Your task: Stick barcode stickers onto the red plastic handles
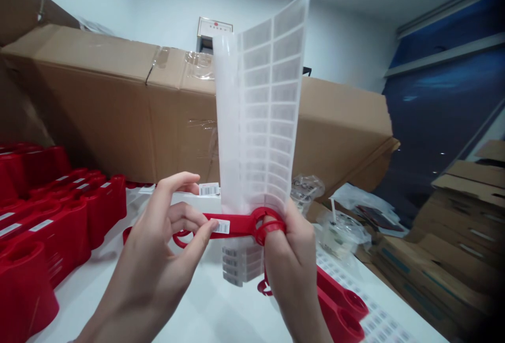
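My left hand (161,243) pinches a small white barcode label (221,226) against a flat red plastic handle (232,224), with the thumb at the label's edge. My right hand (288,264) grips the handle's ring end together with the bottom of a tall, translucent label backing sheet (260,111). That sheet curves upward and shows rows of pale rectangular labels. Another red loop hangs below my right hand. Behind the handle stands a white box (197,201) with a barcode label (209,189) on top.
Red moulded items (59,211) with white labels are packed at the left of the white table (221,311). Large cardboard cartons (98,106) stand behind. At the right lie red handles (343,306), a barcode sheet (379,311), a plastic cup (335,235) and flattened cardboard (445,259).
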The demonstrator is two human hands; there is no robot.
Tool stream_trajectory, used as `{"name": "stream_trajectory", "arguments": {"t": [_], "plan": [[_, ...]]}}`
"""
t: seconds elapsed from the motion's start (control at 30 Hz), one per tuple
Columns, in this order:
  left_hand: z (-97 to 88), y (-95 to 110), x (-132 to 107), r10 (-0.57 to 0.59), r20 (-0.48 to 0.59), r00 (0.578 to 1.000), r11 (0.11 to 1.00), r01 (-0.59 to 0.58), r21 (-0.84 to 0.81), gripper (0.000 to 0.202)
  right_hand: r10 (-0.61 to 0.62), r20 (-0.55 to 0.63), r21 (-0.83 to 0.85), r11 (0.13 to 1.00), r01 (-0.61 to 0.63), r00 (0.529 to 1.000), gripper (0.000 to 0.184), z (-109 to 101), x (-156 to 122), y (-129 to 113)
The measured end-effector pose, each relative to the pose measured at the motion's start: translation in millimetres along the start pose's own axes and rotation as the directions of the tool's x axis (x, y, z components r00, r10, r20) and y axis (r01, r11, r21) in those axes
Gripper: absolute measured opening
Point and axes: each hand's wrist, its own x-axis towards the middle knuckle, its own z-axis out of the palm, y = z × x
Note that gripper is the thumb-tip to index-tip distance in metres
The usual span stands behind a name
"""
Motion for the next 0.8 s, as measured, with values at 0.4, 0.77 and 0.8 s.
{"name": "stream_trajectory", "arguments": {"t": [0.4,0.77,0.8], "plan": [[3.3,0.9,-1.4,0.032,-0.032,0.999,0.999,-0.031,0.043,0.038,0.007,-0.009,0.023,1.000,-0.006,1.000,0.019,-1.9,-2.0,-2.3],[12.4,9.6,-7.6,-0.009,-0.094,0.995,1.000,0.010,0.009,0.060,0.001,-0.018,0.030,1.000,0.000,1.000,0.019,-2.8,-2.4,-4.5],[12.6,9.1,-7.9,0.000,-0.092,0.996,1.000,0.002,0.016,0.061,0.002,-0.018,0.032,0.999,-0.001,1.000,0.019,-2.9,-2.3,-4.9]]}}
